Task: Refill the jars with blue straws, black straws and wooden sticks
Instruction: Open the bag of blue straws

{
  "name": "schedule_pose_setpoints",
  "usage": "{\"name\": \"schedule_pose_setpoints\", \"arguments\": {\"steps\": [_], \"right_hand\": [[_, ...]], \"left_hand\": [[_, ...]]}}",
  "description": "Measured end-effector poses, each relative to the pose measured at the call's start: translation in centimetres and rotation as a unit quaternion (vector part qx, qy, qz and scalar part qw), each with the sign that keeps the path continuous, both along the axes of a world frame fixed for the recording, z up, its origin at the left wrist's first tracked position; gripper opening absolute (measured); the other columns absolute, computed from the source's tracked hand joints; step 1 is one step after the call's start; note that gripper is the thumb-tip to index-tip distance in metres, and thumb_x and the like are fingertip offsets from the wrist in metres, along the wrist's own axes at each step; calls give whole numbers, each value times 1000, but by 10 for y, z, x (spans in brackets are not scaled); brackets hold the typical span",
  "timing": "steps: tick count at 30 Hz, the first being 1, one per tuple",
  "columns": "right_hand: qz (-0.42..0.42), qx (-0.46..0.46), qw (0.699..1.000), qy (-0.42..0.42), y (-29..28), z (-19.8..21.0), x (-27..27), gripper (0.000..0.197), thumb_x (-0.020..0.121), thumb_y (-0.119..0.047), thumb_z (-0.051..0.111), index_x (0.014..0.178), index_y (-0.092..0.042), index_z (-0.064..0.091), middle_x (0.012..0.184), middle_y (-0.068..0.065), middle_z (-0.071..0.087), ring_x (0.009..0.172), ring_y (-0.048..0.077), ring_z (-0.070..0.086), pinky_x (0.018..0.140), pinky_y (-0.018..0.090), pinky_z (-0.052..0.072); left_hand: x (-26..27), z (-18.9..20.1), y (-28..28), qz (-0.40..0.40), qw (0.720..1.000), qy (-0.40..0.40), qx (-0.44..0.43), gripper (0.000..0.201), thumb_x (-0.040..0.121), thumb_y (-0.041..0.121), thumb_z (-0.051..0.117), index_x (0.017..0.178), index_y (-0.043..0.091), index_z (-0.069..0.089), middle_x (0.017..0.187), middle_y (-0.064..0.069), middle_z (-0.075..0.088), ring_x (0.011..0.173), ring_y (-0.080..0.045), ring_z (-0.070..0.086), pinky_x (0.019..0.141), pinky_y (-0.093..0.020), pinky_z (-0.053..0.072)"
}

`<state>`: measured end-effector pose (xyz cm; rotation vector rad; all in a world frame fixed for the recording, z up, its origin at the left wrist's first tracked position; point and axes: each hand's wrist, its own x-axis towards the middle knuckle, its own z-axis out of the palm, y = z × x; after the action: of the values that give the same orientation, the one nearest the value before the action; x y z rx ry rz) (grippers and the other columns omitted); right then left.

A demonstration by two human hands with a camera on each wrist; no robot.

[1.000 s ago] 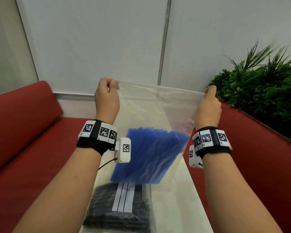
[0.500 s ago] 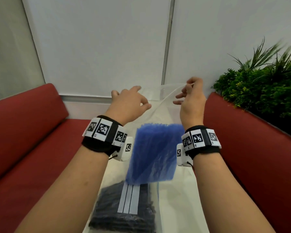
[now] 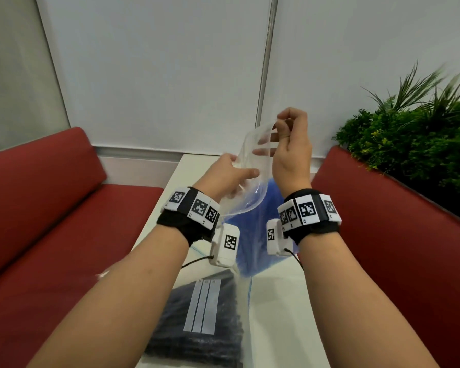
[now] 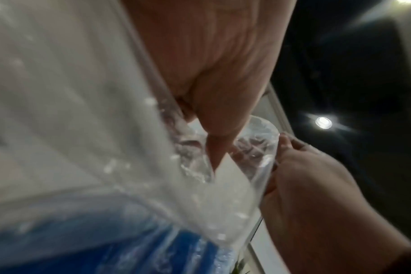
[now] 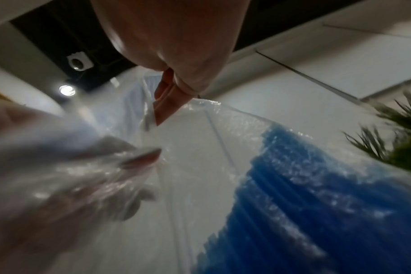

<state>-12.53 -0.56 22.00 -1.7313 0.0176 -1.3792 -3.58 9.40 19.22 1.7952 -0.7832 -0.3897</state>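
**Bag of blue straws held up, mouth being worked open**

The blue straws (image 3: 260, 229) are what I care about here. They sit bunched in the lower part of a clear plastic bag (image 3: 252, 160) that I have lifted off the white table (image 3: 276, 301), hanging between my two wrists. None are out yet, and no jar is visible in any view, so I judge the refill has barely begun.

My right hand (image 3: 290, 155) is up at the bag's top edge, thumb and fingers pinched together on the plastic; the right wrist view shows fingertips (image 5: 167, 100) closed on the film. My left hand (image 3: 229, 176) is lower, at the mouth of the bag, fingers mostly straight and seemingly pushing in between the two walls. Whether it actually grips the plastic I cannot tell; the left wrist view is too blurred.

Below, a second clear bag of black straws (image 3: 202, 328) lies flat on the table, untouched. Red benches (image 3: 51, 195) flank the table, with green plants (image 3: 409, 155) behind the right one.

What worries me:
- The bag hangs mainly from one pinch on slippery film. If it slips, the weight of the straws could drop the bag onto the one below.
- The straws lie tilted. If the mouth gapes while the bag tips, they may slide out and scatter.
- Pulling hard on the thin film could tear it.
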Motion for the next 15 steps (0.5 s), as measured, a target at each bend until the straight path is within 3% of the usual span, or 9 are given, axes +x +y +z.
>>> {"name": "schedule_pose_setpoints", "arguments": {"steps": [1, 3, 6, 7, 8, 10, 11, 14, 15], "right_hand": [[11, 29, 999, 11, 0, -5, 3, 17, 106, -4, 34, 113, -17, 44, 90, -8, 56, 76, 20, 65, 68, 46, 63], [15, 72, 996, 55, 3, -16, 6, 14, 108, -19, 44, 121, -18, 41, 106, 1, 57, 86, 21, 67, 76, 44, 60], [-19, 88, 975, 202, 5, -43, 12, 78, 91, -54, 65, 149, -23, 23, 138, 10, 49, 120, 25, 58, 98, 42, 50], [-11, 115, 964, 240, 7, -52, 11, 92, 85, -59, 69, 153, -23, 19, 145, 11, 45, 130, 25, 51, 108, 44, 46], [8, 156, 954, 254, 6, -61, 11, 91, 85, -57, 70, 153, -17, 25, 146, 12, 49, 133, 25, 51, 112, 46, 43], [52, 234, 937, 254, -1, -70, 8, 51, 94, -42, 67, 132, -10, 57, 125, 12, 68, 118, 26, 65, 107, 50, 49], [51, 252, 932, 257, -4, -72, 6, 36, 98, -35, 64, 120, -7, 65, 115, 15, 72, 110, 30, 68, 102, 50, 52], [69, 314, 916, 238, -10, -75, 3, 19, 103, -19, 55, 102, -4, 66, 102, 18, 71, 93, 33, 69, 85, 46, 56], [81, 339, 909, 228, -9, -74, 3, 18, 104, -16, 53, 99, -4, 66, 100, 18, 71, 91, 33, 68, 85, 47, 56]], "left_hand": [[-1, -3, -3, 3, 999, 31, -26, 21, 93, 23, 71, 104, 10, 59, 76, -9, 66, 49, -16, 56, 48, -26, 42], [-1, -11, -7, 29, 991, 102, -83, 16, 98, 11, 63, 98, -4, 67, 79, -16, 64, 59, -23, 61, 57, -31, 51], [-4, -14, -9, 33, 961, 205, -182, 18, 101, 5, 58, 104, -11, 66, 86, -22, 68, 74, -30, 69, 70, -38, 62], [-3, -14, -9, 27, 953, 219, -207, 17, 101, 4, 58, 104, -11, 66, 86, -21, 69, 75, -29, 70, 71, -37, 63], [-2, -13, -9, 14, 946, 230, -230, 18, 101, 3, 58, 106, -12, 66, 87, -21, 69, 76, -28, 70, 72, -36, 64], [1, -13, -5, -31, 931, 253, -262, 24, 101, 4, 59, 116, -15, 63, 95, -22, 70, 81, -27, 72, 77, -35, 63], [2, -15, -2, -51, 926, 266, -264, 26, 101, 6, 59, 118, -14, 62, 98, -22, 71, 84, -27, 73, 79, -36, 64], [7, -22, 2, -70, 908, 327, -253, 19, 102, 16, 60, 107, -1, 67, 97, -15, 74, 96, -27, 73, 83, -41, 63], [8, -24, 2, -62, 899, 352, -252, 18, 102, 19, 61, 102, 2, 67, 96, -14, 73, 97, -27, 72, 83, -42, 63]]}}
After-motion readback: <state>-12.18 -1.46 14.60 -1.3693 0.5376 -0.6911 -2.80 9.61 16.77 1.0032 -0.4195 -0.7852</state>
